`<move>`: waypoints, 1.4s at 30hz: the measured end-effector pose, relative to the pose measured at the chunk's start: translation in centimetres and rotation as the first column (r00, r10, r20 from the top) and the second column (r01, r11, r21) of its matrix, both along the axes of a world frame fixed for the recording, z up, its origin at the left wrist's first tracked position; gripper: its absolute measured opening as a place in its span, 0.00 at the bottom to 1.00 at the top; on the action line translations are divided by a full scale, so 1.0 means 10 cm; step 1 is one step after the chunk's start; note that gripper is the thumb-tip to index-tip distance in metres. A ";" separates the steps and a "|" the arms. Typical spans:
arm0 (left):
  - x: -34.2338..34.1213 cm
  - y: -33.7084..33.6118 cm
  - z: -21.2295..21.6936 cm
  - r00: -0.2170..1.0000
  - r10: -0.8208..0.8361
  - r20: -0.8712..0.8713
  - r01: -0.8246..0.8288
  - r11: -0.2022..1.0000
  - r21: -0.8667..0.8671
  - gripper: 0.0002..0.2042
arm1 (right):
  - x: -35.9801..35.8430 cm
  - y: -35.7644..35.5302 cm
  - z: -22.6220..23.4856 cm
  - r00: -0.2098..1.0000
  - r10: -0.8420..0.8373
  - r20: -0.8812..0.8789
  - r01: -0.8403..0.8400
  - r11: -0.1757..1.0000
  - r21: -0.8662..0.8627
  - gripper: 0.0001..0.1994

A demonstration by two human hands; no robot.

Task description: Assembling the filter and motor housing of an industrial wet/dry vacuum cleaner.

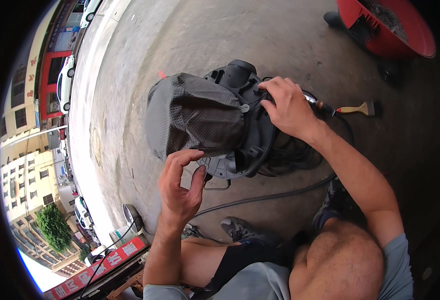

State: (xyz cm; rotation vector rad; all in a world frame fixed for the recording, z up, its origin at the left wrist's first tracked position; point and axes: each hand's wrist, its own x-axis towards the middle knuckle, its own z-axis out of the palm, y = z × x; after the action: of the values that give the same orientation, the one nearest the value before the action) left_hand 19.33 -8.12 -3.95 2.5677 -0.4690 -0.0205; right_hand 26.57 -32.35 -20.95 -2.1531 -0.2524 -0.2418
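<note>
Fingers [180, 159] of the left hand [180, 192] curve, parted and gripping nothing, beside a dark-gray textured-cloth cover [195, 110] set on a round black plastic machine part [260, 125]; the right hand [291, 107] bends over that part's edge, its grip unclear.

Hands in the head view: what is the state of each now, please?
Left hand: open, thumb and fingers apart, at the grey cloth filter bag.
Right hand: fingers curled at the black vacuum head; grip cannot be told.

The grey floor [180, 35] holds a round black machine [261, 132] with a grey cloth cover [200, 112], a long black cord [240, 201], a brush [355, 109] and a red tub [385, 46].
</note>
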 end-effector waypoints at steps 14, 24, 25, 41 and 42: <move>-0.03 0.33 -0.13 0.984 0.176 -0.021 -0.177 0.982 -0.069 0.08 | 0.11 0.38 0.02 0.974 0.222 0.049 -0.190 0.914 -0.358 0.16; -0.08 0.90 -0.68 0.776 0.329 -0.538 -0.337 0.937 0.088 0.11 | 0.07 0.39 -0.07 0.965 0.200 0.168 -0.158 0.960 -0.232 0.14; -0.07 0.94 -0.79 0.693 0.374 -0.616 -0.513 0.857 -0.056 0.12 | 0.06 0.41 -0.05 0.969 0.207 0.139 -0.170 0.956 -0.238 0.16; -0.03 0.61 -1.45 0.450 0.425 -0.786 -0.884 0.086 -0.460 0.14 | 0.05 0.43 -0.06 0.974 0.223 0.026 -0.210 0.945 -0.250 0.21; 0.00 0.66 -1.50 0.446 0.413 -0.794 -0.886 0.081 -0.456 0.14 | 0.07 0.43 -0.05 0.976 0.218 0.006 -0.209 0.943 -0.259 0.21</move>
State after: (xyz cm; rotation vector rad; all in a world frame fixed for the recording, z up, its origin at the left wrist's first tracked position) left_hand 19.35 -1.55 -18.94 1.3610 0.8557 -0.0590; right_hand 27.29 -28.05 -21.42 -2.3557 -0.5613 -0.1253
